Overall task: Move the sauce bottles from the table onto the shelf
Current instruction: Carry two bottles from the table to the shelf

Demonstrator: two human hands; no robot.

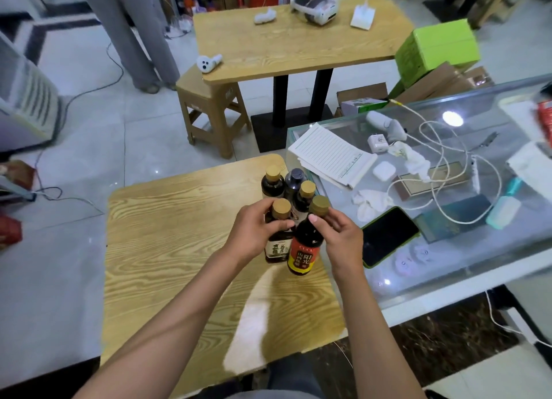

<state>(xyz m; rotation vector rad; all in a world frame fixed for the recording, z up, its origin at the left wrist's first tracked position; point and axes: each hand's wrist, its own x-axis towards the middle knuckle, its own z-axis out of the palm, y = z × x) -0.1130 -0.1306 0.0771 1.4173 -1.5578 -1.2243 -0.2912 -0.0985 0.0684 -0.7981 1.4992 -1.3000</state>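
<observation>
Several dark sauce bottles stand clustered at the far right of the wooden table (167, 249). My left hand (254, 234) grips the neck of a bottle with a beige label (279, 247) and a tan cap. My right hand (340, 240) holds the neck of a bottle with a red and yellow label (304, 249), tilted slightly toward me. Behind them stand two more tan-capped bottles (272, 183) (304, 198) and a dark-capped bottle (294, 180). No shelf is in view.
A glass counter (448, 282) to the right carries a phone (388, 237), a notepad (331, 155), cables and small items. Ahead stand a second wooden table (298, 49) and a stool (209, 112). A person's legs (140, 40) stand at the far left.
</observation>
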